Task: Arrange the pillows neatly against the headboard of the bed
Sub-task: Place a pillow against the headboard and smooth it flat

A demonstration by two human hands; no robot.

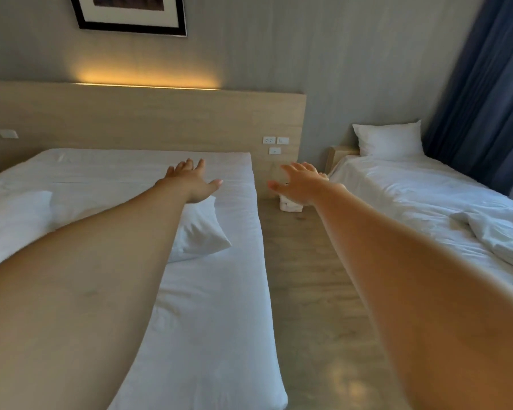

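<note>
While our left hand (190, 180) hangs spread and empty, the plump white rectangular pillow (200, 229) lies just below it on the white-sheeted bed (214, 306), long axis slanting away from the pale wooden headboard (137, 119), well short of it. Our right hand (301, 182), farther off over the floor, is likewise splayed, grasping nothing.

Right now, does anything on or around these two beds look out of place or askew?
Yes. On the near bed a pillow lies askew mid-mattress, well short of the headboard. On the far bed the duvet is bunched up. Something small and white sits on the floor between them. Both hands, left and right, are empty.
</note>
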